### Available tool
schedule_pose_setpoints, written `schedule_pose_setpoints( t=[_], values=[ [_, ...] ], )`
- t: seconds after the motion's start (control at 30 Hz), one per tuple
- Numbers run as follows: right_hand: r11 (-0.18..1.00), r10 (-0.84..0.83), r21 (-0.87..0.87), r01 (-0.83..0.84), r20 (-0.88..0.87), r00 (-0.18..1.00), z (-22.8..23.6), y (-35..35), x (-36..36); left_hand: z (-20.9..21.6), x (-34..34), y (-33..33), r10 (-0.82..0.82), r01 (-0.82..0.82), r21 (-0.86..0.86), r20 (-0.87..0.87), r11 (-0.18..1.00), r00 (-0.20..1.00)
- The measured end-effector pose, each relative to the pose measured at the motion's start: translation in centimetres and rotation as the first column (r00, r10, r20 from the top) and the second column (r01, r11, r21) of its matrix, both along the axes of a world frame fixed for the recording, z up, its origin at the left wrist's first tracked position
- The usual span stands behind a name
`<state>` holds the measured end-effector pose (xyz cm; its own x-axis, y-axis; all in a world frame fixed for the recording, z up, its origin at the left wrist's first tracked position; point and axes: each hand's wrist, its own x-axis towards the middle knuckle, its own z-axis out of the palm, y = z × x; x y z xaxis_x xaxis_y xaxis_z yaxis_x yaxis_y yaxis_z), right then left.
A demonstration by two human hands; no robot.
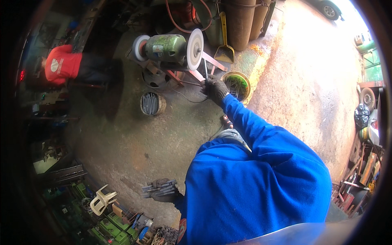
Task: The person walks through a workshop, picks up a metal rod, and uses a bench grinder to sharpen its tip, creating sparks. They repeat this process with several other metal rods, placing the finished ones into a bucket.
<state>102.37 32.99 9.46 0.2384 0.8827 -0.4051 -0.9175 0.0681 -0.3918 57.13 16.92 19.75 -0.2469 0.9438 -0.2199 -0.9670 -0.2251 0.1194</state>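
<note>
My right hand (216, 90), in a dark glove, grips a short ribbed steel bar (206, 69). The bar points up beside the right-hand white wheel (195, 49) of a green bench grinder (165, 47); whether it touches the wheel I cannot tell. Lower down, my left hand (166, 197), also gloved, is closed around a bundle of short ribbed steel bars (160, 189). Just past my right hand stands a round bucket (247, 77) with a green inside and metal bars in it. A second round container (162, 107) left of it is packed with upright bars.
A yellow long-handled dustpan (224, 53) stands behind the grinder, near tall brown cylinders (240, 24). A cable (185, 97) lies on the floor below the stand. A person in a red shirt (62, 64) is at the left. A cream plastic chair (101, 200) and green machinery (112, 229) are lower left.
</note>
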Motion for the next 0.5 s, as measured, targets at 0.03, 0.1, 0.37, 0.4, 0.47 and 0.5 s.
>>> schedule_pose_setpoints(
  t=[0.03,0.1,0.37,0.4,0.47,0.5],
  values=[
    [1.000,-0.001,0.007,0.002,-0.072,0.997,0.3,0.3,-0.3,0.0,0.2,0.2,-0.026,0.026,0.001,-0.125,1.000,0.992],
    [0.997,0.006,0.075,0.007,-0.162,0.987,-0.5,1.3,-0.4,0.1,0.6,0.4,-0.091,0.107,0.069,-0.199,0.992,0.976],
    [1.000,-0.006,-0.004,0.005,-0.292,0.956,-0.8,4.7,-1.4,-0.5,-0.9,-0.3,-0.053,0.044,0.058,0.150,0.997,0.987],
    [0.999,-0.007,-0.044,-0.005,-0.263,0.965,-0.8,4.9,-1.4,0.2,-0.3,-0.2,-0.061,0.044,0.081,0.223,0.996,0.973],
    [0.992,-0.001,-0.126,-0.026,-0.203,0.979,-0.8,5.1,-1.4,0.6,-0.1,-0.3,-0.119,0.073,0.154,0.310,0.985,0.943],
    [0.991,0.003,-0.132,-0.030,-0.195,0.981,-0.7,5.1,-1.5,0.8,0.0,-0.4,-0.134,0.088,0.180,0.261,0.980,0.956]
  ],
)
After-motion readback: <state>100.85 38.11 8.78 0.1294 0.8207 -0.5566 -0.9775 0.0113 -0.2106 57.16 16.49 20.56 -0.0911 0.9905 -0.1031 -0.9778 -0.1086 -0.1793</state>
